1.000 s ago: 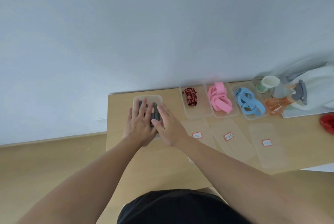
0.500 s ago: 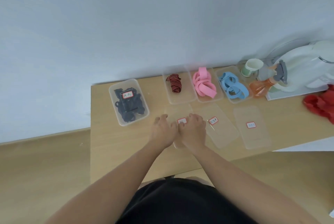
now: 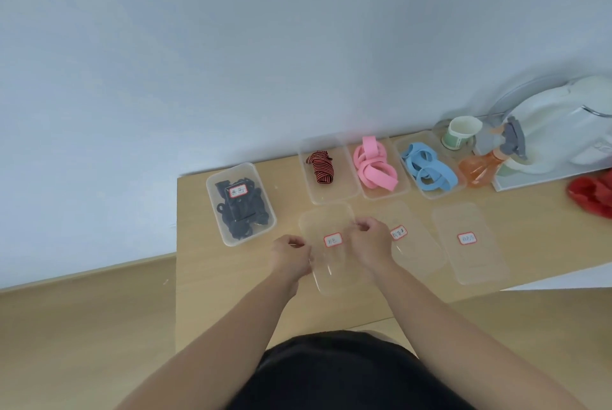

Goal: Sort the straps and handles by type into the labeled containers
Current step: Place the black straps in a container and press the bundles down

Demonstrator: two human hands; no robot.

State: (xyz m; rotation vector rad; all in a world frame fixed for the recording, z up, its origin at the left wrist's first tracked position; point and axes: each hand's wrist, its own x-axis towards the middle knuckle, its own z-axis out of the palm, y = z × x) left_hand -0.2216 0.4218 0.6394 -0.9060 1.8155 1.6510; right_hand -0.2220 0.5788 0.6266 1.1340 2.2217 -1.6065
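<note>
Clear labelled lid [image 3: 333, 272] was low over the wooden table [image 3: 215, 293], just in front of the open container [image 3: 315, 195] with the red-black striped strap [image 3: 320, 167]; couldn't tell if it was lifted. Long axis ran near-to-far, far end skewed slightly left, label up. Left hand [image 3: 289, 259] pinched the left long edge and right hand [image 3: 369, 244] the right, fingers curled. Table butted a plain pale-blue wall [image 3: 231, 45]; wood-look floor [image 3: 82, 327] on the left.

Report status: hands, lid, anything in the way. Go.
Left hand and right hand pinch the labeled clear lid by its long edges. Striped strap tub sits open right behind it. Nothing between them.
</note>
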